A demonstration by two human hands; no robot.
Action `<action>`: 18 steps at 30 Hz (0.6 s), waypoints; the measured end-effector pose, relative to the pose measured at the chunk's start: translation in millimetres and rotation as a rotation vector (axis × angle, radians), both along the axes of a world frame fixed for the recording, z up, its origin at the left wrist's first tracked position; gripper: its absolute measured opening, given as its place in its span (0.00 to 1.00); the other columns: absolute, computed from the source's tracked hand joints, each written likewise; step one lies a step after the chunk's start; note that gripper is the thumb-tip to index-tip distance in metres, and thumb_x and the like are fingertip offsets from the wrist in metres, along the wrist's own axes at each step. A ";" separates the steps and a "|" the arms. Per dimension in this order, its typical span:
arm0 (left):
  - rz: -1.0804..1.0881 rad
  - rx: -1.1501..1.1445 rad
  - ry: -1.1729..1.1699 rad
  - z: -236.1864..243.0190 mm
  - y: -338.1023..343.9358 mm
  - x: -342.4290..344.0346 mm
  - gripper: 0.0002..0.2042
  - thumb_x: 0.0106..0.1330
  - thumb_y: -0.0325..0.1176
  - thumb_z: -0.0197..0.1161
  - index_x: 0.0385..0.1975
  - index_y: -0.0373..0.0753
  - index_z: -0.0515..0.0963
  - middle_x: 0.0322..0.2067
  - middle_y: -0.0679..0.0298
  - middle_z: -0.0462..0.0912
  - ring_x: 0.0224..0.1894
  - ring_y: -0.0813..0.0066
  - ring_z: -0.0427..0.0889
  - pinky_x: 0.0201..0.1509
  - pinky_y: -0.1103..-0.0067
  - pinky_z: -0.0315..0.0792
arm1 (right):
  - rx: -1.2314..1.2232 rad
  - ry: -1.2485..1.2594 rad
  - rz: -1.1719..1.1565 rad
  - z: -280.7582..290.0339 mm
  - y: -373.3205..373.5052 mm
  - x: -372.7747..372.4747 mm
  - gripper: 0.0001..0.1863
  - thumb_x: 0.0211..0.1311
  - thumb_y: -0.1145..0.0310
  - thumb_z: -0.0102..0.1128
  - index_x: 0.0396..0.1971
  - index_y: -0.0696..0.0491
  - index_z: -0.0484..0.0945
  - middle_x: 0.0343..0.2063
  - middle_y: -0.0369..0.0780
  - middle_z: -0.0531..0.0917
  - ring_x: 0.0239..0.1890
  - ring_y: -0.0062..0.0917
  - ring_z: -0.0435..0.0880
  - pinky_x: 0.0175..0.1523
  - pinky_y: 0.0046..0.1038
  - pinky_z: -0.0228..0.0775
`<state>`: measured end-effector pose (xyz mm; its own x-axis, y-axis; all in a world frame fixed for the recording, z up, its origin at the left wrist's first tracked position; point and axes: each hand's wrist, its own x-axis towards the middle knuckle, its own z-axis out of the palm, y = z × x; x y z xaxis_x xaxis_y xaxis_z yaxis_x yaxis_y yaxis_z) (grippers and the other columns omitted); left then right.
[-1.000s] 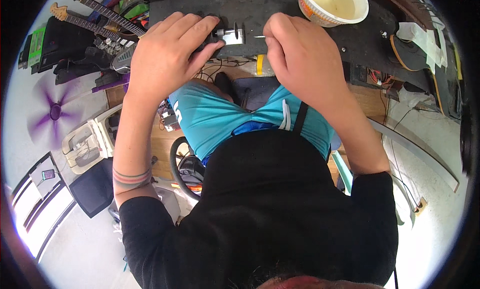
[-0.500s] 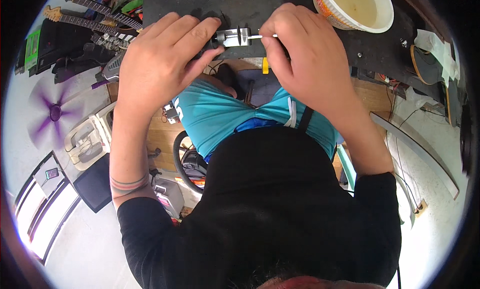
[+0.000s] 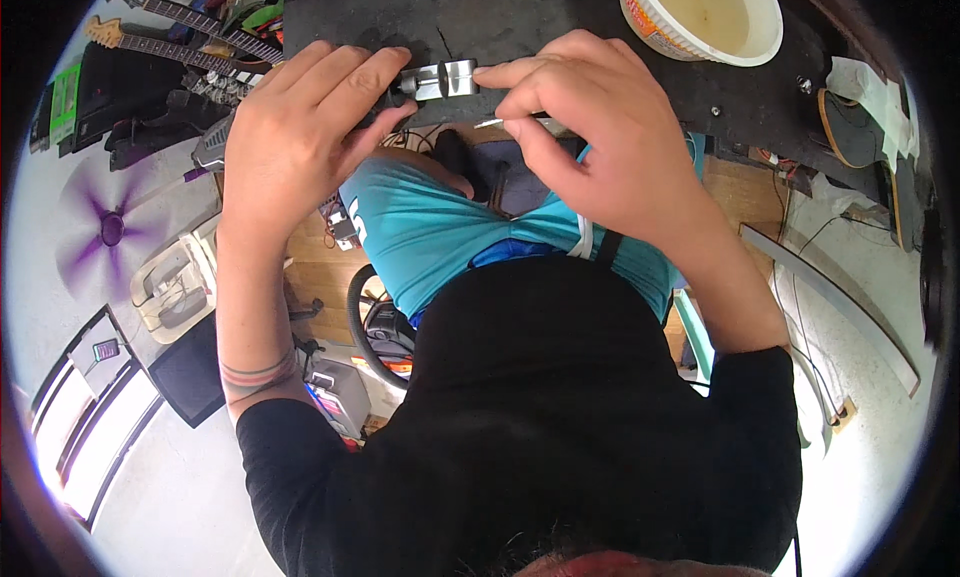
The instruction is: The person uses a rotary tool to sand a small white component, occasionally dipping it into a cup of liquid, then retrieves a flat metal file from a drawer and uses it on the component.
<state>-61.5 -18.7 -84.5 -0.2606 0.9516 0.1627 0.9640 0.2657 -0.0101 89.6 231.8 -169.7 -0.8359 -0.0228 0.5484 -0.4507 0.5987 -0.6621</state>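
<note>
My left hand (image 3: 305, 112) is closed around the dark end of a small device with a silver metal bracket (image 3: 460, 78) and a black disc across its middle. The bracket points right, over the dark table's near edge. My right hand (image 3: 615, 127) pinches a thin metal rod (image 3: 490, 123) between thumb and fingers; its tip sticks out to the left, below the bracket. The right index finger reaches to the bracket's right end and seems to touch it. The rod's other end is hidden in the hand.
A white tub (image 3: 705, 22) of cloudy liquid stands on the dark table (image 3: 480, 22) at the far right. A small metal part (image 3: 715, 110) lies near it. Guitars (image 3: 190, 37) and a purple fan (image 3: 112, 227) are at the left.
The rod has come away from the bracket's right end and now sits lower, tilted, in my right hand. My left hand and the device have shifted slightly left and nearer.
</note>
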 end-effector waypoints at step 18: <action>0.041 -0.022 -0.002 0.9 7.5 8.1 0.24 0.65 0.37 0.86 0.61 0.40 0.90 0.44 0.60 0.89 0.43 0.55 0.89 0.47 0.64 0.84 | 0.063 -0.060 -0.137 8.0 -4.0 -12.8 0.07 0.70 0.74 0.73 0.42 0.57 0.84 0.40 0.44 0.85 0.47 0.43 0.84 0.54 0.41 0.76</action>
